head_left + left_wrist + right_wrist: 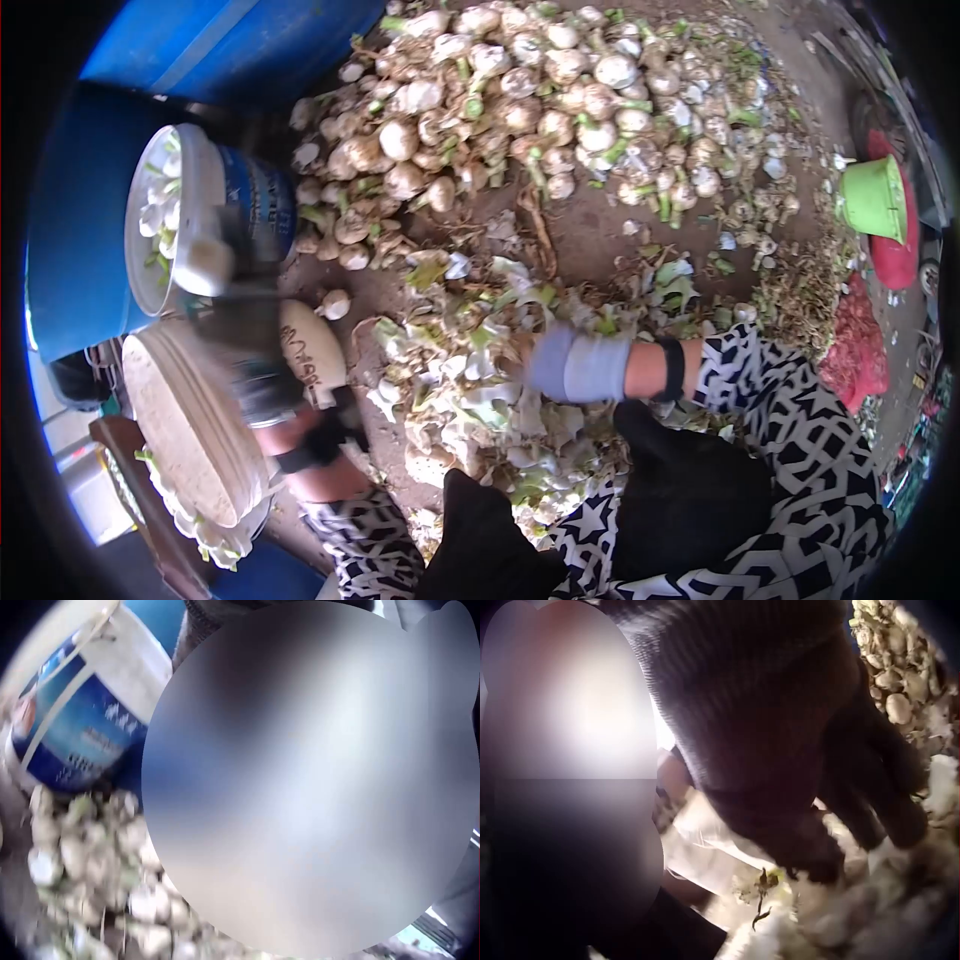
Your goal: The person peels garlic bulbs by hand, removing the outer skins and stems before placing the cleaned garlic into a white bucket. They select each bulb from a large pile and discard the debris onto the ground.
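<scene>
At the rim of the white bucket (152,290), my gloved left hand (240,320) is blurred by motion, a peeled white bulb (203,266) held at its fingers. The bucket has white bulbs with green stems (160,215) inside. Over a heap of garlic peels and leaves (490,385) is my right hand (578,366) in a light glove. The right wrist view shows its fingers (862,787) pointing down and spread, touching or just above the peels; nothing is visibly held.
Many unpeeled bulbs (520,85) cover the ground beyond the peels. Blue barrels (75,220) stand at the left, above a round pale lid or container (185,425). A green pot (873,198) and a red mesh sack (857,345) are at the right.
</scene>
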### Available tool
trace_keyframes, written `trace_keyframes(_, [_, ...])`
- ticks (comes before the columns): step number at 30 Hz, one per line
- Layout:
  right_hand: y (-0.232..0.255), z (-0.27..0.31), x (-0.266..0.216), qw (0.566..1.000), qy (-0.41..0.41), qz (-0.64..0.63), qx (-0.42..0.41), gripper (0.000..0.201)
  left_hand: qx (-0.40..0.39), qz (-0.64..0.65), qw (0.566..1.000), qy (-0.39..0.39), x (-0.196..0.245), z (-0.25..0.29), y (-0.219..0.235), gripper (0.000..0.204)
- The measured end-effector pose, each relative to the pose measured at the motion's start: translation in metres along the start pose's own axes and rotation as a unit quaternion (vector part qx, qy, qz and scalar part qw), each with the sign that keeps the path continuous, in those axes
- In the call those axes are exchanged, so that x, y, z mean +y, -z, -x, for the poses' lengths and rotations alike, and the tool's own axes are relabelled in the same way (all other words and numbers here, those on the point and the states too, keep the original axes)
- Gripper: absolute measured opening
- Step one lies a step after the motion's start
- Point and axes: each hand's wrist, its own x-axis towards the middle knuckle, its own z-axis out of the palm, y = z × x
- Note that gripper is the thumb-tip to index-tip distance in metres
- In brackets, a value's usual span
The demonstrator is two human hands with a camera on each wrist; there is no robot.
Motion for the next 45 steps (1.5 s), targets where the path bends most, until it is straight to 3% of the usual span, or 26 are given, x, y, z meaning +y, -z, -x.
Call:
trace_keyframes(1, [-0.024, -0.010, 0.027, 0.992, -0.067, -0.108, 0.009, 0.021, -0.003, 0.021, 0.999, -0.033, 0.014, 0.006, -0.030, 0.083])
trace_keyframes(2, [0.000, 0.005, 0.047, 0.965, -0.119, -0.199, 0.121, 0.019, 0.059, 0.036, 0.997, -0.045, 0.026, 0.007, -0.048, 0.086])
trace_keyframes(4, [-0.013, 0.009, 0.087, 0.921, -0.241, -0.170, 0.255, 0.033, 0.118, -0.005, 0.993, -0.006, 0.018, 0.017, -0.046, 0.083])
trace_keyframes(5, [-0.010, 0.010, 0.107, 0.897, -0.309, -0.163, 0.272, 0.035, 0.120, -0.012, 0.991, 0.060, 0.004, 0.023, -0.028, 0.079])
trace_keyframes(6, [0.021, 0.015, 0.114, 0.888, -0.389, -0.168, 0.179, 0.037, 0.095, 0.003, 0.991, 0.097, -0.020, 0.029, -0.008, 0.068])
trace_keyframes(7, [-0.023, -0.001, 0.146, 0.864, -0.365, -0.023, 0.347, 0.040, 0.075, 0.048, 0.978, 0.189, -0.048, 0.040, 0.002, 0.056])
trace_keyframes(8, [-0.011, -0.006, 0.151, 0.874, -0.416, -0.031, 0.249, 0.044, 0.108, 0.014, 0.973, 0.204, -0.085, 0.053, 0.000, 0.050])
trace_keyframes(9, [-0.019, -0.019, 0.169, 0.885, -0.412, -0.016, 0.217, 0.044, 0.083, 0.022, 0.972, 0.219, -0.123, 0.065, 0.006, 0.048])
trace_keyframes(12, [-0.017, -0.034, 0.185, 0.901, -0.395, -0.004, 0.179, 0.037, 0.048, -0.157, 0.933, 0.320, -0.158, 0.104, -0.032, 0.044])
trace_keyframes(14, [-0.012, -0.032, 0.178, 0.906, -0.388, -0.013, 0.171, 0.030, 0.004, -0.212, 0.928, 0.307, -0.168, 0.115, -0.036, 0.047])
trace_keyframes(17, [-0.010, -0.025, 0.135, 0.899, -0.292, -0.173, 0.275, 0.031, -0.044, -0.297, 0.908, 0.292, -0.188, 0.118, -0.027, 0.052])
trace_keyframes(18, [0.002, -0.024, 0.110, 0.892, -0.302, -0.223, 0.251, 0.032, -0.025, -0.263, 0.906, 0.330, -0.185, 0.117, -0.033, 0.054])
trace_keyframes(20, [0.005, -0.024, 0.075, 0.850, -0.181, -0.297, 0.397, 0.039, -0.020, -0.234, 0.908, 0.347, -0.186, 0.115, -0.035, 0.050])
trace_keyframes(22, [0.023, -0.015, 0.050, 0.832, -0.126, -0.248, 0.481, 0.043, 0.008, -0.184, 0.944, 0.273, -0.182, 0.115, -0.034, 0.043])
trace_keyframes(24, [0.032, -0.009, 0.053, 0.761, -0.050, -0.422, 0.491, 0.039, -0.012, -0.178, 0.966, 0.188, -0.165, 0.116, -0.040, 0.043])
trace_keyframes(26, [0.032, -0.008, 0.068, 0.713, -0.042, -0.564, 0.415, 0.036, -0.041, -0.216, 0.957, 0.192, -0.148, 0.114, -0.045, 0.052])
trace_keyframes(27, [0.038, -0.014, 0.068, 0.737, -0.027, -0.475, 0.481, 0.033, -0.040, -0.213, 0.957, 0.192, -0.144, 0.114, -0.049, 0.052])
trace_keyframes(29, [0.048, -0.017, 0.061, 0.749, -0.074, -0.510, 0.416, 0.032, -0.138, -0.520, 0.843, -0.002, -0.141, 0.113, -0.055, 0.058])
trace_keyframes(30, [0.058, -0.015, 0.056, 0.754, -0.118, -0.544, 0.350, 0.031, -0.137, -0.520, 0.843, 0.000, -0.139, 0.115, -0.058, 0.058])
trace_keyframes(32, [0.062, -0.014, 0.053, 0.745, -0.087, -0.545, 0.374, 0.026, -0.145, -0.613, 0.775, -0.052, -0.133, 0.116, -0.065, 0.057])
trace_keyframes(35, [0.054, -0.014, 0.053, 0.726, -0.056, -0.536, 0.428, 0.025, -0.139, -0.592, 0.791, -0.062, -0.127, 0.118, -0.066, 0.056])
trace_keyframes(38, [0.057, -0.009, 0.051, 0.709, -0.058, -0.607, 0.354, 0.031, -0.134, -0.574, 0.803, -0.088, -0.125, 0.119, -0.067, 0.052])
trace_keyframes(40, [0.052, -0.014, 0.049, 0.694, -0.050, -0.596, 0.401, 0.028, -0.090, -0.437, 0.895, -0.023, -0.129, 0.119, -0.058, 0.053])
trace_keyframes(42, [0.062, -0.008, 0.048, 0.724, -0.058, -0.565, 0.392, 0.025, -0.117, -0.480, 0.869, -0.036, -0.122, 0.117, -0.053, 0.054])
trace_keyframes(44, [0.071, -0.004, 0.045, 0.753, -0.065, -0.531, 0.383, 0.023, -0.087, -0.166, 0.966, 0.177, -0.116, 0.119, -0.052, 0.056])
trace_keyframes(45, [0.074, -0.005, 0.043, 0.775, -0.060, -0.481, 0.406, 0.022, -0.069, -0.145, 0.972, 0.173, -0.124, 0.122, -0.044, 0.059])
